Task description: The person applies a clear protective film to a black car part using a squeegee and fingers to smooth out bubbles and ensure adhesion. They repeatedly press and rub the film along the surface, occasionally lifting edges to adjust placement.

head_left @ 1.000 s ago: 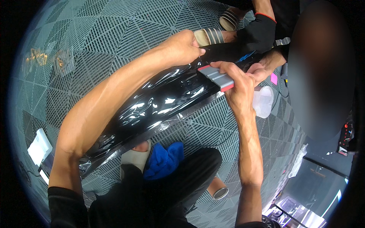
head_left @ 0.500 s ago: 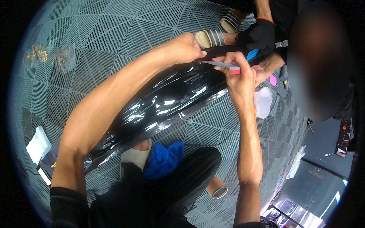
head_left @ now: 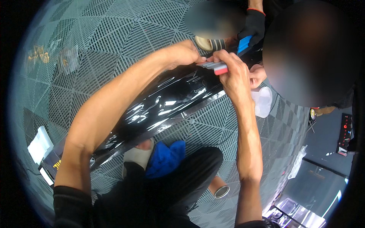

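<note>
A long, glossy black panel covered in wrinkled film (head_left: 167,100) stretches diagonally across the middle of the view. At its far edge my left hand (head_left: 185,53) is closed, fingers curled and thumb pressed on the film's edge; the exact grip is partly hidden. Close beside it, my right hand (head_left: 232,68) grips a grey squeegee (head_left: 213,67) with a red edge, its tip reaching toward my left thumb over the black surface. A co-worker's black-gloved hand (head_left: 254,28) holds a blue squeegee (head_left: 244,44) at the panel's right end, and a bare hand (head_left: 257,76) is near it.
A clear plastic cup (head_left: 263,102) lies right of the panel. Near my knees are a blue cloth (head_left: 167,159) and a brown cardboard tube (head_left: 219,187). White paper (head_left: 40,145) rests by a black box (head_left: 51,165) at left. Grey grid tiles (head_left: 110,22) form the floor.
My right hand and squeegee have shifted slightly left and up, closer to my left hand. The co-worker's blue squeegee has moved up and left, and the co-worker leans further in.
</note>
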